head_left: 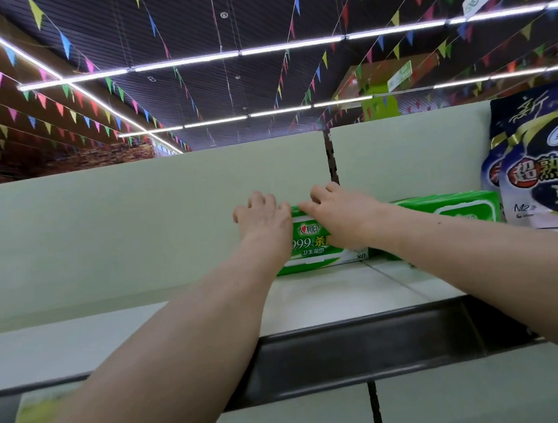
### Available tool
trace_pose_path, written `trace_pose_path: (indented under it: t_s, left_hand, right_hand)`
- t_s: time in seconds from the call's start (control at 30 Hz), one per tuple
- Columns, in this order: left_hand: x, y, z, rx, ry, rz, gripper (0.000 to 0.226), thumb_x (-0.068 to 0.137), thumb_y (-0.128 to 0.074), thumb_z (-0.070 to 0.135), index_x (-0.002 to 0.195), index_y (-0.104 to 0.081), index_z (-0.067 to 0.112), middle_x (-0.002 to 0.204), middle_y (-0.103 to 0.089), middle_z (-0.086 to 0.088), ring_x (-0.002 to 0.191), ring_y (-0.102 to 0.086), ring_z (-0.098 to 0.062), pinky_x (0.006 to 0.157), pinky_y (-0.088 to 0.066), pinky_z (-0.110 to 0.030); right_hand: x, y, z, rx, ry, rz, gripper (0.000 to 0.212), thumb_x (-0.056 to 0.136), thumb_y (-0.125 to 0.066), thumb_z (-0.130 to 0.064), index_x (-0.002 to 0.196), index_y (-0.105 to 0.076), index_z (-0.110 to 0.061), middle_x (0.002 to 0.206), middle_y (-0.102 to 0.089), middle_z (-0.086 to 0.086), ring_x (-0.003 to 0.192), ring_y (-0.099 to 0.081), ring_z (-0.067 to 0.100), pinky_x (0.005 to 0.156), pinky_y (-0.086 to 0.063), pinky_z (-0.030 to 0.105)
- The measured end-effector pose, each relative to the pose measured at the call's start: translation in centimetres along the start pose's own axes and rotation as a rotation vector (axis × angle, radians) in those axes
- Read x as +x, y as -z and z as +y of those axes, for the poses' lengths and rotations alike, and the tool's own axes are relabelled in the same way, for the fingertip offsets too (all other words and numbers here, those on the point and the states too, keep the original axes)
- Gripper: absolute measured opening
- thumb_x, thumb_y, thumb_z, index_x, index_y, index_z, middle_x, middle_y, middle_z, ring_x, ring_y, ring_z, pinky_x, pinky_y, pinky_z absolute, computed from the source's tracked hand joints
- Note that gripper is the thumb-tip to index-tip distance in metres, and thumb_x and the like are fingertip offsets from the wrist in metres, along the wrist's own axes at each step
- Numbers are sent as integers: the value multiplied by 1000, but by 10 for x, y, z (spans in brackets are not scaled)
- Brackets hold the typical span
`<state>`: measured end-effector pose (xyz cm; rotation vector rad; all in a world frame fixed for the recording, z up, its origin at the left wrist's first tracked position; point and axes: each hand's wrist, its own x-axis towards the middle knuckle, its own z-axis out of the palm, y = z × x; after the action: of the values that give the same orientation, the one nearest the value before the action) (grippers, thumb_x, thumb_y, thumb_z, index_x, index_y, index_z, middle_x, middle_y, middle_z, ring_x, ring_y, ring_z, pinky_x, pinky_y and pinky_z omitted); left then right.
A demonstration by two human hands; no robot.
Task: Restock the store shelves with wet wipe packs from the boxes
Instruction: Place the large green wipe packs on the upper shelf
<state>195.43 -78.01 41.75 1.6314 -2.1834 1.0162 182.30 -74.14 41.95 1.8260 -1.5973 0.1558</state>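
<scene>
Pale green back panel [105, 231] closes off the rear of a white top shelf [327, 294], which has a dark price rail [348, 349] along its front edge. Left of the shelf's middle, the left hand [263, 219] lies over the left end of a green wet wipe pack with white print [310, 242], its fingers curled over the pack's top. The pack stands on its long edge on the shelf, close against the back panel. The right hand [334, 213] grips the same pack from the right, fingers bent over its upper edge, so both hands hold it between them. Just right of it a second green wet wipe pack [451, 211] lies flat on the shelf. Next to that stands a blue and white printed plastic bag [541, 170]. Overhead hang coloured pennant strings [62, 105] and white light strips [185, 61].
</scene>
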Motion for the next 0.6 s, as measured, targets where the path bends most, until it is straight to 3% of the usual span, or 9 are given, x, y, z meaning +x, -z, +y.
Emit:
trace_pose_path:
  t_s: [0.27, 0.47, 0.6]
  left_hand:
    - [-36, 27, -34, -179, 66, -13, 51, 88, -64, 30, 133, -41, 21, 121, -49, -8, 114, -50, -28, 81, -41, -38]
    - [-88, 46, -42, -119, 180, -74, 37, 91, -59, 25, 127, -54, 19, 122, -58, -1, 111, -55, -25, 77, -39, -34]
    - [-131, 67, -42, -116, 375, -105, 36, 93, -57, 29, 128, -53, 21, 124, -58, 0, 113, -54, -24, 85, -41, -36]
  right_hand:
    - [-17, 40, -18, 148, 70, 14, 31, 93, -55, -22, 124, -54, -18, 107, -59, 2, 93, -59, 19, 81, -55, 37]
    - [-40, 61, -52, 224, 232, 68, 28, 92, -53, -20, 119, -58, -18, 104, -63, 2, 89, -59, 23, 69, -48, 29]
    - [-59, 74, -72, 316, 385, 143, 34, 95, -51, -23, 129, -52, -20, 117, -61, 3, 104, -59, 25, 86, -51, 35]
